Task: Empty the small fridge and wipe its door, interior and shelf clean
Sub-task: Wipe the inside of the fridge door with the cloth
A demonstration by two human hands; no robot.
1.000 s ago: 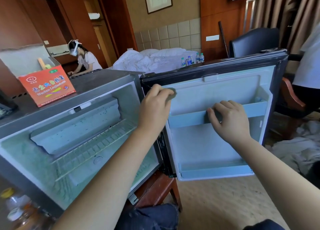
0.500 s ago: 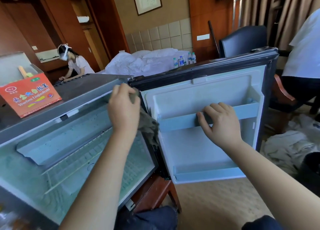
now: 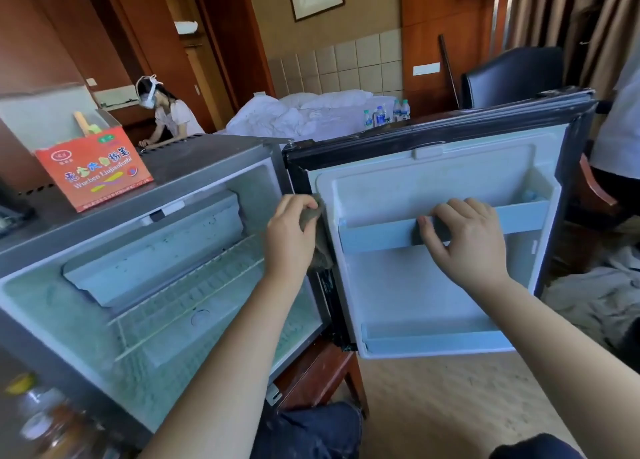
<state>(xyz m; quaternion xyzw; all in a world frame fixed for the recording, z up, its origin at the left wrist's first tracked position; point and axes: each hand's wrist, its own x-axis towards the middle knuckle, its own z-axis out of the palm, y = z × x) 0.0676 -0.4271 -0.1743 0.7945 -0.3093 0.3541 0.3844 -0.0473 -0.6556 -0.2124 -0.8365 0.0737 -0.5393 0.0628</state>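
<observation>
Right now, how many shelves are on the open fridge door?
2. On the door, the upper shelf sits midway, its rail gripped by the right hand; the lower shelf lines the bottom. None seems hidden.

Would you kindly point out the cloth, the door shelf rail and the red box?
cloth (image 3: 322,250): head view, hanging lower part.
door shelf rail (image 3: 374,235): head view, front face, left end.
red box (image 3: 93,173): head view, printed front face.

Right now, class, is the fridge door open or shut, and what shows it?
Open. The fridge door stands swung wide, its pale inner liner facing the camera, and the wire shelf inside shows.
</observation>
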